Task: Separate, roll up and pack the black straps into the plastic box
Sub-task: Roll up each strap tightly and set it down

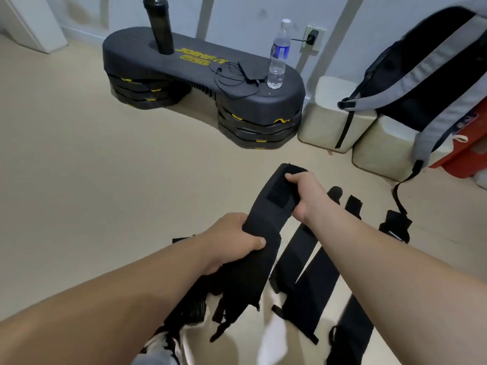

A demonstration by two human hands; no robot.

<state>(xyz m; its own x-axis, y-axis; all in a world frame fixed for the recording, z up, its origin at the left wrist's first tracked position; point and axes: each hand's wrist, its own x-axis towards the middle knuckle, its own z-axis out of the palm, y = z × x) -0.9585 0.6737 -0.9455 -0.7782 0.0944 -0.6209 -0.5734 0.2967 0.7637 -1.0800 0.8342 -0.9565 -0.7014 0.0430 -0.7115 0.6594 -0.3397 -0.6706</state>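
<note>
A wide black strap (266,209) with a velcro patch near its far end is lifted above the floor. My right hand (308,196) grips that far end. Nearer to me, my left hand (232,241) holds the strap's middle, thumb on top. The strap's near end hangs down among a tangle of other black straps (232,299). Several more black straps (313,262) lie flat on the floor under my right forearm. No plastic box is in view.
A black step platform (200,83) stands ahead by the wall, carrying a dark bottle (159,22), a clear water bottle (279,54) and a black cord. A grey backpack (427,75) leans on pale blocks (334,119) at right. Beige floor spreads left.
</note>
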